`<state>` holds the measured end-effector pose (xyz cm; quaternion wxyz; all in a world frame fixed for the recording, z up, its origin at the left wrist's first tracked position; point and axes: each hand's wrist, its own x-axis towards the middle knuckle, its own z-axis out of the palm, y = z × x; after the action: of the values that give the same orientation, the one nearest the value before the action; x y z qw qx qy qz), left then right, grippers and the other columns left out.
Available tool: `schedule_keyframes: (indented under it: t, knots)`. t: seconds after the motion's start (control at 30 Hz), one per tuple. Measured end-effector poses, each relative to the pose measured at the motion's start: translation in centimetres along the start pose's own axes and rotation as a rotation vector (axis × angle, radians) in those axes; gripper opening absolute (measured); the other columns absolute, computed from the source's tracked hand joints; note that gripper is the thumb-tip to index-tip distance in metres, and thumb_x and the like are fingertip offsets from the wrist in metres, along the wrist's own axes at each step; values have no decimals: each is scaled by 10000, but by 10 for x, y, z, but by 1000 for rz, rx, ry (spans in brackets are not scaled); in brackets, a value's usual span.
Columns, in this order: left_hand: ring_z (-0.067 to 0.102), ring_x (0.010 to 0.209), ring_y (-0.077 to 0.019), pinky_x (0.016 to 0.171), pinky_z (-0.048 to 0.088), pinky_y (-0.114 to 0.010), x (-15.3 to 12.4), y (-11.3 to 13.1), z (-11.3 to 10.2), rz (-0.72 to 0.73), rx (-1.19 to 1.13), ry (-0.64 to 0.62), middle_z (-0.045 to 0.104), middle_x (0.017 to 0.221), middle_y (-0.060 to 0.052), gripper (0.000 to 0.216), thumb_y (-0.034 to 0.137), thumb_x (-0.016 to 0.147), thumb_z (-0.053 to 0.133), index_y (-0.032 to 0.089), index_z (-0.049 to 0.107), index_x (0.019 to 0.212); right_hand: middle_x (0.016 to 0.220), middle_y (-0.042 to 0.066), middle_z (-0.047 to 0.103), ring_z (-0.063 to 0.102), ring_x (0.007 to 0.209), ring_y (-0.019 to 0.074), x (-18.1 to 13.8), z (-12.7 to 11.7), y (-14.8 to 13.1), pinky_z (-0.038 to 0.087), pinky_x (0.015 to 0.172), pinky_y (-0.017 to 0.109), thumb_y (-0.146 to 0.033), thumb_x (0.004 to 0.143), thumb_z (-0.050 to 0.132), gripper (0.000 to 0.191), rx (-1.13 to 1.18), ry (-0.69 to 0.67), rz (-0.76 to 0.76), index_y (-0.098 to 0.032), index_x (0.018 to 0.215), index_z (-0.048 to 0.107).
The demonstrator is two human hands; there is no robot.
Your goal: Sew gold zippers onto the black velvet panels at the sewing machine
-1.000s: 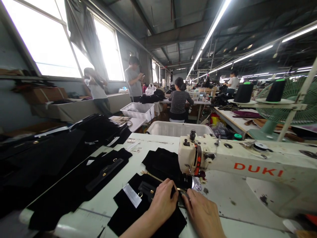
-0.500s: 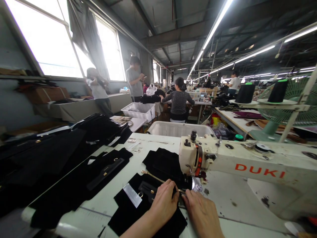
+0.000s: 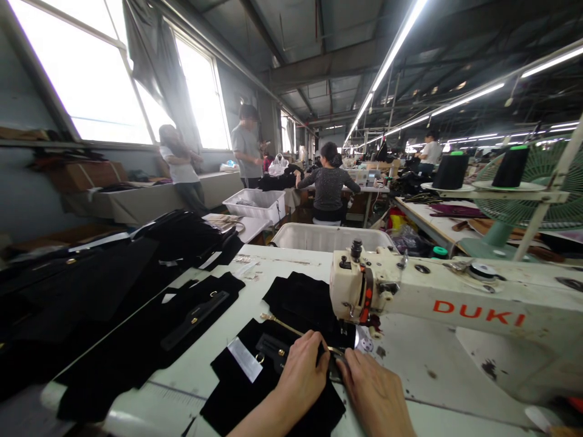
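Observation:
A black fabric panel (image 3: pixel 232 388) lies under my hands, with a dark strap piece (image 3: pixel 271 347), a gold ring (image 3: pixel 259 358) and a pale rectangular tag (image 3: pixel 245 359) on it. Along its far edge runs a gold-toothed zipper (image 3: pixel 285 325). My left hand (image 3: pixel 300 370) is closed, thumb and fingers pinching the zipper on the panel. Close beside it, my right hand (image 3: pixel 376 388) bends its fingers onto the zipper's right part; their tips are partly hidden. Just beyond is the sewing machine's needle head (image 3: pixel 350 291), with another black panel (image 3: pixel 296 297) reaching beneath it.
More black panels (image 3: pixel 182 328) lie at left, beside a dark heap (image 3: pixel 113 273). A white bin (image 3: pixel 334 237) stands behind the table. Thread cones (image 3: pixel 450 171) and a green fan (image 3: pixel 496 224) are at right. Several people are farther back, one seated person (image 3: pixel 332 188) among them.
My hands stay almost in place, with a slightly wider gap between them showing more zipper. In the background, the standing people have shifted their arms.

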<state>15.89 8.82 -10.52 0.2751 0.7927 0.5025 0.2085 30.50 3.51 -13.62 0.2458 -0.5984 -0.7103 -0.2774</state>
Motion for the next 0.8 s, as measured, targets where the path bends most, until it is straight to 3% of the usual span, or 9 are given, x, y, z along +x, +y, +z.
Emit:
schedule_keyframes:
  t: [0.67, 0.8]
  knots:
    - [560, 1001, -201, 950, 416, -344, -6, -2, 1, 19, 37, 8, 607, 984, -61, 149, 103, 887, 432, 180, 559, 891, 622, -21, 536, 571, 536, 155, -1, 3, 3, 284, 483, 294, -301, 1051, 218, 385, 77, -13, 9, -242, 756, 458]
    - [588, 946, -167, 874, 436, -294, -4, -1, -2, -17, 3, 7, 624, 945, -20, 132, 101, 868, 467, 199, 555, 873, 638, -23, 550, 582, 554, 156, -3, 2, 2, 298, 487, 285, -314, 1052, 221, 379, 90, -5, 16, -242, 777, 471]
